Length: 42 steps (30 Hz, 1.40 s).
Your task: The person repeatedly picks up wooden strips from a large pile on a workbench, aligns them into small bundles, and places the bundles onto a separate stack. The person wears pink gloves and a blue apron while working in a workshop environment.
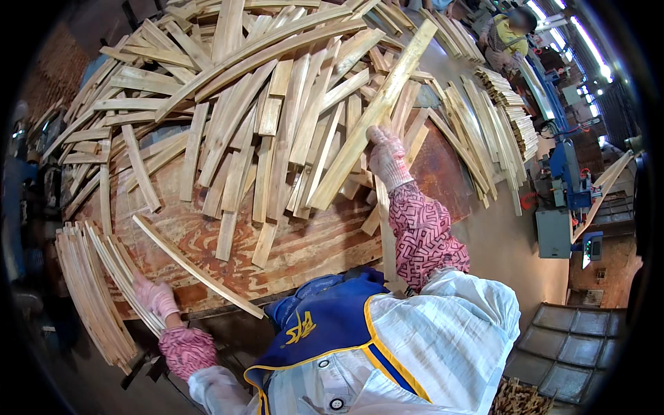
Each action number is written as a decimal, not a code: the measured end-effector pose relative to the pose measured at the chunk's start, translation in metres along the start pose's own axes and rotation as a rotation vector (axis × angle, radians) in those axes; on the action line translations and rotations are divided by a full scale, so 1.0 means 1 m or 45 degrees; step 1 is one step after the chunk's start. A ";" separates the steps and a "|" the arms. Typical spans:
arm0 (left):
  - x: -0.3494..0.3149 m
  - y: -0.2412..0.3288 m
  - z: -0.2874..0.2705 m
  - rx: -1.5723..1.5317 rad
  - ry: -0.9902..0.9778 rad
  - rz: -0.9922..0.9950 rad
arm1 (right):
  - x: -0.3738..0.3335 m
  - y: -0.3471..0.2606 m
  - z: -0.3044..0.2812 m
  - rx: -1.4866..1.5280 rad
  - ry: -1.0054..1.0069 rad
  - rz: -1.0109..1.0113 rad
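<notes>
My right hand, in a pale pinkish work glove, is closed around the edge of a long wooden board. That board slants over a big loose pile of wooden slats on the table. At the lower left, my gloved left hand is closed on a few thin wooden strips; its fingertips are partly hidden. These strips lie beside a neat stack of wooden strips standing out past the table's edge. A single curved strip lies alone between my left hand and the pile.
The worn wooden tabletop shows in front of the pile. More boards are stacked in rows at the right. Beyond them, a person in yellow is near blue machinery. Wood pieces sit at the lower right.
</notes>
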<state>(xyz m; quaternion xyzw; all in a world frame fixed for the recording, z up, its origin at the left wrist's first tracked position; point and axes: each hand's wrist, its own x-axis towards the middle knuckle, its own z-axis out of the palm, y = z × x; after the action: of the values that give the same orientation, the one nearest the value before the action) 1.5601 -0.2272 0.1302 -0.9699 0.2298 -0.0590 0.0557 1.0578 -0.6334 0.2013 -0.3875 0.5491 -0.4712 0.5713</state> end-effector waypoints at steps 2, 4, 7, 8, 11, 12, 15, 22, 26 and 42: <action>-0.025 0.046 -0.038 -0.105 0.026 0.209 | -0.022 -0.010 -0.007 -0.021 -0.048 0.029; -0.063 0.084 -0.080 -0.268 0.084 0.375 | -0.030 -0.009 -0.005 0.020 -0.034 0.012; -0.107 0.111 -0.075 -0.403 -0.065 0.370 | -0.042 -0.023 -0.027 -0.080 -0.028 -0.017; -0.119 0.120 -0.072 -0.470 -0.051 0.436 | -0.030 -0.024 -0.057 -0.087 -0.089 -0.073; -0.148 0.126 -0.064 -0.597 -0.066 0.537 | -0.021 -0.070 -0.128 0.032 0.071 -0.105; -0.154 0.125 -0.065 -0.615 -0.103 0.519 | -0.029 -0.099 -0.136 0.231 -0.037 -0.109; -0.163 0.132 -0.056 -0.604 -0.096 0.574 | -0.005 -0.150 -0.223 -1.198 0.696 -0.238; -0.171 0.228 -0.078 -0.651 -0.049 0.670 | 0.037 -0.043 -0.133 -0.597 0.145 -0.702; -0.176 0.254 -0.088 -0.806 -0.007 0.739 | 0.063 -0.037 0.009 -0.521 -0.111 -0.501; -0.089 0.316 -0.175 -2.974 -1.421 -0.433 | -0.032 -0.143 0.109 -0.401 -2.169 -1.241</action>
<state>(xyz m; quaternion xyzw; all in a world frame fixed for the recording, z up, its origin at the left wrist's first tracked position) 1.3173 -0.4818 0.2521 -0.3555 -0.0338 0.5760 -0.7353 1.1519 -0.6469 0.3571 -0.8513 -0.2076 -0.1403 0.4610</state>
